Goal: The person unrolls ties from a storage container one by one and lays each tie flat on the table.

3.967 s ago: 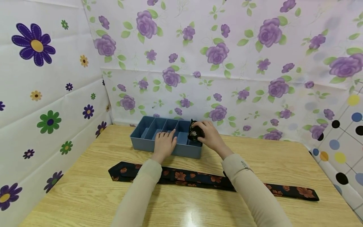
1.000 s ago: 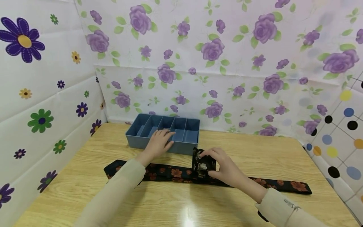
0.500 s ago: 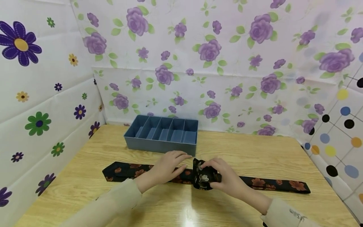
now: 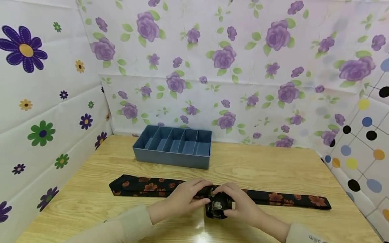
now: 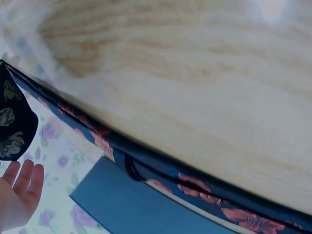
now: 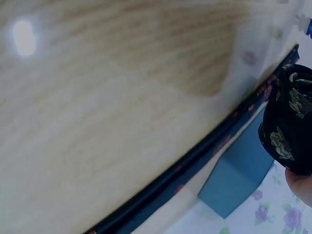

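A rolled-up black necktie (image 4: 216,206) with pale flowers is held just above or on the table, in front of me; I cannot tell which. My right hand (image 4: 243,206) grips it from the right, thumb in front and fingers behind. On its other side is my left hand (image 4: 189,195), fingers extended at the roll's edge. In the left wrist view those fingers (image 5: 23,183) look nearly straight beside the dark roll (image 5: 13,114). Behind the hands a second necktie (image 4: 143,186), dark with orange flowers, lies lengthwise across the table. Its middle is hidden by the hands and the roll.
A blue-grey box (image 4: 171,159) with several compartments stands at the back of the wooden table (image 4: 258,162). Behind it rises a flower-printed wall covering (image 4: 194,94), and another covering (image 4: 60,128) bounds the left side.
My right hand lifted the rolled necktie out of the box's right compartment and brought it toward me, past the flat necktie. My left hand left the box and came to the roll.
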